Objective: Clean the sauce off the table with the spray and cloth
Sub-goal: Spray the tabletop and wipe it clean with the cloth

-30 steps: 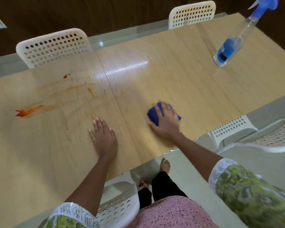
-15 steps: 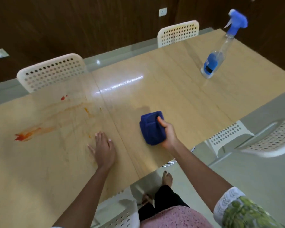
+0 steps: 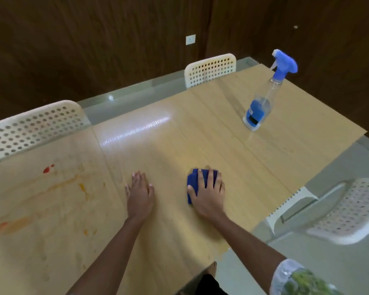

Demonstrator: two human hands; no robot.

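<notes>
A moment ago the right hand (image 3: 209,192) had the blue cloth (image 3: 193,184) lifted up off the table (image 3: 179,145). Now the cloth is back down flat, and the hand is on top of it, pushing it onto the wood. So I think the wiping is starting again.

But the cloth is on a part that looks clean. The sauce (image 3: 48,168) is well off to the left: a small red blob, long orange smears, and some orange dots. So a lot of mess is still there, and the cloth has to slide that way.

The right hand lies flat, fingers straight and a little spread over the cloth, thumb on its left edge. It presses the cloth; it does not squeeze it.

The left hand (image 3: 140,192) has not moved. It lies flat on the bare table just left of the cloth, fingers straight, holding nothing. It looks like she leans on it.

The spray bottle (image 3: 264,99) stands far off on the right, near the table's end. Nobody touches it.
</notes>
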